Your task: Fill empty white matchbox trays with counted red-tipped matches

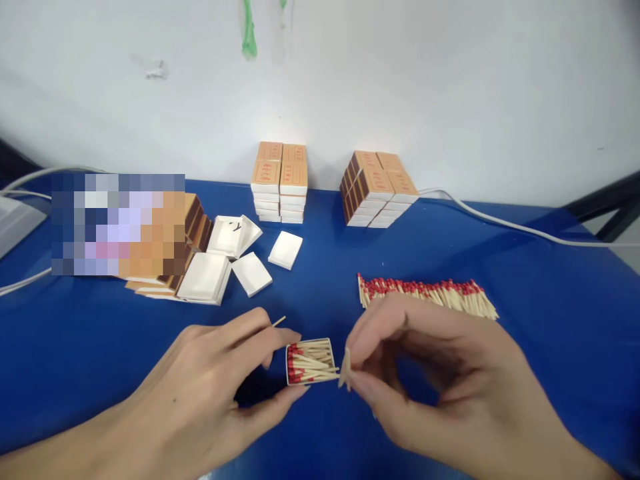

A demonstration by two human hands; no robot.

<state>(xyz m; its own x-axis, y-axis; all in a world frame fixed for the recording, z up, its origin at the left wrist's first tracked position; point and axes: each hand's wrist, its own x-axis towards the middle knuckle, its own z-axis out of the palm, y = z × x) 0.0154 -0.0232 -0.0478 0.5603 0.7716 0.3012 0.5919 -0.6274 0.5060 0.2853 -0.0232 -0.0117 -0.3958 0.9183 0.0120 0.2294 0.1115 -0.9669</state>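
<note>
My left hand (220, 380) grips the sides of a small white matchbox tray (320, 382) between thumb and fingers. Inside it lie many red-tipped matches (307, 362), heads to the left, with a few pale ends poking past the right wall. Just right of the tray, my right hand (440, 380) pinches a few matchsticks (346, 373) between thumb and forefinger; their heads do not show clearly. A single matchstick (279, 321) juts out behind my left fingers. Beyond my right hand lies a long row of loose matches (430, 293), red heads facing away.
Two stacks of closed matchboxes, a left stack (279, 173) and a right stack (379, 187), stand near the white wall. White empty trays (253, 273) lie beside more matchbox sleeves (193, 230), partly blurred out. A white cable (510, 223) crosses the blue table (320, 267).
</note>
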